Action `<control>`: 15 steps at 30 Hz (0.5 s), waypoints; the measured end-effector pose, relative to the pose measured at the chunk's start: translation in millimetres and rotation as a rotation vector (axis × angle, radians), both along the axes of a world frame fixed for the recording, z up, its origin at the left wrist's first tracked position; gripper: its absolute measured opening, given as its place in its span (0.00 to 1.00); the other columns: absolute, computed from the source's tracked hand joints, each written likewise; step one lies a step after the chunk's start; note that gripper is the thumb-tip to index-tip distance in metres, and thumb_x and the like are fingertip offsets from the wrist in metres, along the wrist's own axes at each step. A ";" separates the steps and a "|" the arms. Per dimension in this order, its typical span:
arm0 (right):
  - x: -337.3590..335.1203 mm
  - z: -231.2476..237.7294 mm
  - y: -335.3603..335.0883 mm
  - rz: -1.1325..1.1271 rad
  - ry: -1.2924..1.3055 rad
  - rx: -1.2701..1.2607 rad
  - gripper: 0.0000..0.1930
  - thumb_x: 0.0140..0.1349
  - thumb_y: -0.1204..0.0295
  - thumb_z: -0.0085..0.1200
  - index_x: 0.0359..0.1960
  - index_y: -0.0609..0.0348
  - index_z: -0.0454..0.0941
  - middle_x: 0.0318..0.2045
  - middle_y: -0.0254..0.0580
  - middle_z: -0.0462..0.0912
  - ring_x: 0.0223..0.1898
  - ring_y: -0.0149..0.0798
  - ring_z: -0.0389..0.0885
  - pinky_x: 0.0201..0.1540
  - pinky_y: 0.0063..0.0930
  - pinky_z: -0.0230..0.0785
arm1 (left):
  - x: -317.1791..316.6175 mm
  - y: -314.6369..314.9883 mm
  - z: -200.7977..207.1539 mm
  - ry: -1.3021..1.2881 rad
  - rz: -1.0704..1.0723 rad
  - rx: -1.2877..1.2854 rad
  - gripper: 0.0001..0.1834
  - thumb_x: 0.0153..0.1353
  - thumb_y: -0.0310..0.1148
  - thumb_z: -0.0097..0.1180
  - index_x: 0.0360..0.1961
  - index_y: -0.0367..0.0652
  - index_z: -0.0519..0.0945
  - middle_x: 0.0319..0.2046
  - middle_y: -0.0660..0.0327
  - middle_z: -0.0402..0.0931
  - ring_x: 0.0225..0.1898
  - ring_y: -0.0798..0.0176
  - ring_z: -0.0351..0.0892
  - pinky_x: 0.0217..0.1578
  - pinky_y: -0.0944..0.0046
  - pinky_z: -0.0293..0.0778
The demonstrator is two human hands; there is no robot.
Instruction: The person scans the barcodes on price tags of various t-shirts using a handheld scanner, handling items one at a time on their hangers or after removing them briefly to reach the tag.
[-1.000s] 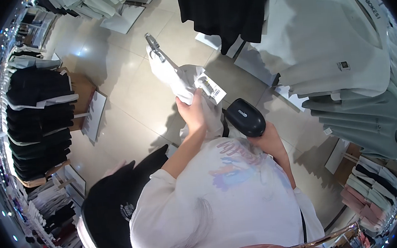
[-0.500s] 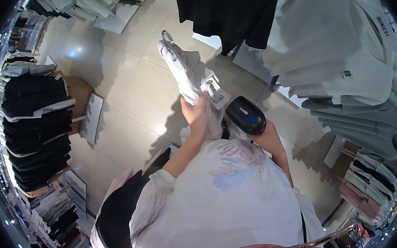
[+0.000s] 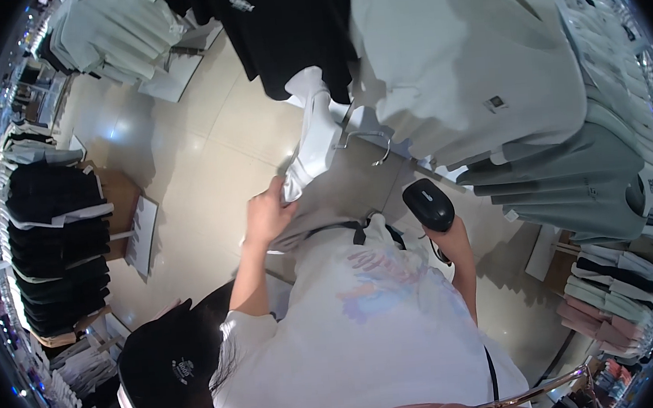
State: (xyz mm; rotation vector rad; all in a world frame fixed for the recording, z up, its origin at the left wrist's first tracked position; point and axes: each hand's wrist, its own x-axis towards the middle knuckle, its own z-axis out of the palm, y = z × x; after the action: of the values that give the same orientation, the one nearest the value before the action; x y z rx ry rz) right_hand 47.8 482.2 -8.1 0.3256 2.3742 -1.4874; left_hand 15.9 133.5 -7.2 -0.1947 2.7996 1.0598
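Observation:
My left hand (image 3: 265, 215) is closed around the lower end of a bunched white garment (image 3: 314, 147), left of centre. From the garment's right side a metal hanger hook (image 3: 371, 136) sticks out over the floor. The garment's top end overlaps the hem of a hanging black shirt (image 3: 288, 32); whether they touch I cannot tell. My right hand (image 3: 450, 238) grips a black handheld scanner (image 3: 428, 204), its rounded head pointing away from me. The scanner's handle is mostly hidden by the fingers and by its own head.
Large pale grey-green shirts (image 3: 455, 76) hang at the far right, with darker grey shirts (image 3: 558, 191) nearer. Along the left side runs a rack of dark folded-looking garments (image 3: 59, 251). Black clothing (image 3: 174, 365) hangs close by my left elbow. Pale floor tiles (image 3: 192, 177) lie between.
The white garment has swung rightward, and its hanger hook now points right. My left hand has moved left and lower. The printed tag has gone from sight. Hanging shirts appear farther left.

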 end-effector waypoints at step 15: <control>21.4 -6.0 85.3 0.210 -0.043 -0.074 0.21 0.38 0.75 0.58 0.40 0.65 0.75 0.31 0.48 0.81 0.34 0.37 0.79 0.39 0.28 0.69 | -145.1 98.3 114.1 1.188 -0.349 -0.351 0.21 0.50 0.52 0.51 0.33 0.44 0.77 0.24 0.62 0.73 0.25 0.58 0.73 0.24 0.62 0.68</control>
State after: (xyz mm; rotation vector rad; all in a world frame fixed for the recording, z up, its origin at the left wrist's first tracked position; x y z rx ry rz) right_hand 69.2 567.5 -14.1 0.0858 2.2355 -1.4508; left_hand -129.3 231.8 106.9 1.2404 3.7331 0.6743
